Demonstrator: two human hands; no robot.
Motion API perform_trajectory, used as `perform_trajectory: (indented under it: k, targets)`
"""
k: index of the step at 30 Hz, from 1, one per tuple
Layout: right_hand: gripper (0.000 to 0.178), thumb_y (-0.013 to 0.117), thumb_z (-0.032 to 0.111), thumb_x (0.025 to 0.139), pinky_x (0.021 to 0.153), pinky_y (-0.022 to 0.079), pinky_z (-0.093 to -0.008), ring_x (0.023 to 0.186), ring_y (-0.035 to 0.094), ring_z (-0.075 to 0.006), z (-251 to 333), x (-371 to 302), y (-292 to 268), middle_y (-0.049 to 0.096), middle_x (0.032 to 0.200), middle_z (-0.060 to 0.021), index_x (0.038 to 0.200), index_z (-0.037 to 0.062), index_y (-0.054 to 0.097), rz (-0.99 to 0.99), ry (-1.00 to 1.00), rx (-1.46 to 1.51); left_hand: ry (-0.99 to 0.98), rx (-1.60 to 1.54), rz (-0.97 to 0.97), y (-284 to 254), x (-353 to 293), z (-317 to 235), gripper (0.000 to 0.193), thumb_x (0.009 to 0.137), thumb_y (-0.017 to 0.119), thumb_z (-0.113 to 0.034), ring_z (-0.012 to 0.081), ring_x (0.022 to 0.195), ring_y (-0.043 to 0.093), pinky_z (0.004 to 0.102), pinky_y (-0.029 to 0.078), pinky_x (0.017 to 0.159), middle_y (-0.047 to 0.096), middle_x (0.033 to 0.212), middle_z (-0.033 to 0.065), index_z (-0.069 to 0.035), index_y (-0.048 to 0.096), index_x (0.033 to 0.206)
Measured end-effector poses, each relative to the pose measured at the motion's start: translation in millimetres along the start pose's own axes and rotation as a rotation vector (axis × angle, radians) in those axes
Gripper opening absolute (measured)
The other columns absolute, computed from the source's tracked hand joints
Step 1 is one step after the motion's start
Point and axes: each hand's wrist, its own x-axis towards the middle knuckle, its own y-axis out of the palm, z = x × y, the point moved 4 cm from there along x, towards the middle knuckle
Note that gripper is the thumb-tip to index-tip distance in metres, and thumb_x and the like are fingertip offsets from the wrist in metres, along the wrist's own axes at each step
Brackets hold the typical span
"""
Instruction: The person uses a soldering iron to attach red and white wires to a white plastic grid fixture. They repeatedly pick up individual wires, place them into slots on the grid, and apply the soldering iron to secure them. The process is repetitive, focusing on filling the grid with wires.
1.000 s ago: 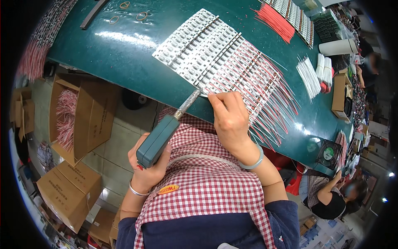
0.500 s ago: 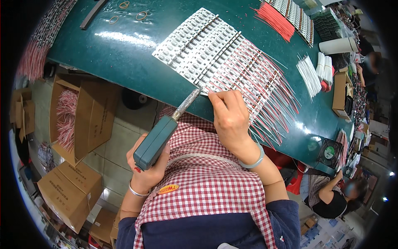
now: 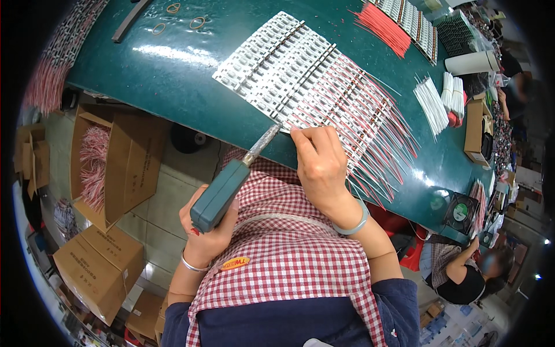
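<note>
My left hand (image 3: 215,238) is wrapped round a dark green soldering gun (image 3: 221,196). Its metal barrel slants up and away, and the tip meets the near edge of a white circuit board panel (image 3: 260,63). Just right of that tip, my right hand (image 3: 322,165) rests at the panel's edge with thumb and forefinger pinched together. The pinch appears to hold the end of a thin red wire, mostly hidden by the fingers. Rows of red and white wires (image 3: 370,136) cover the panel's right part and hang past its edge. The left part carries no wires.
On the green table (image 3: 173,92) lie rubber bands (image 3: 198,22), a dark bar (image 3: 130,20), red wires (image 3: 381,29), white wires (image 3: 430,107) and a small fan (image 3: 458,211). Wired boards hang over the far left. Cardboard boxes (image 3: 133,156) stand below left. A co-worker (image 3: 462,269) sits at right.
My left hand and the soldering gun's body have shifted slightly to the right, while the tip stays at the panel's edge. My right hand has hardly moved.
</note>
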Motion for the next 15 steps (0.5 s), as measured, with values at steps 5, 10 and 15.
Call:
perform_trajectory:
  k: [5,10,15]
  targets:
    - [0.030,0.064,-0.004,0.069,0.064,0.048,-0.0345,0.079,0.055,-0.0250,-0.3,0.3,0.6,0.058,0.086,-0.0098,0.099,-0.0062,0.068,-0.002,-0.004,0.001,-0.073,-0.014,-0.068,-5.5,-9.8,9.1,0.020,0.079,0.075,0.001,0.0210,0.071,0.069,0.0293,0.054,0.064,0.070,0.087,0.0133,0.004,0.070,0.097]
    - [0.028,0.069,-0.009,0.073,0.065,0.049,-0.0358,0.077,0.058,-0.0256,-0.2,0.7,-1.4,0.062,0.085,-0.0100,0.100,-0.0021,0.070,0.018,0.048,0.007,-0.216,-0.134,-0.144,-6.1,-17.7,21.0,0.024,0.081,0.078,-0.004,0.0167,0.074,0.069,0.0293,0.054,0.067,0.073,0.091,0.0115,0.004,0.071,0.102]
    - [0.027,0.064,-0.003,0.070,0.065,0.048,-0.0352,0.079,0.056,-0.0253,0.8,2.8,-4.6,0.059,0.086,-0.0092,0.097,-0.0041,0.068,0.024,0.045,0.041,-0.236,-0.229,-0.210,-8.2,-5.2,22.5,0.027,0.083,0.077,-0.004,0.0142,0.076,0.067,0.0275,0.053,0.069,0.073,0.095,0.0088,0.005,0.070,0.107]
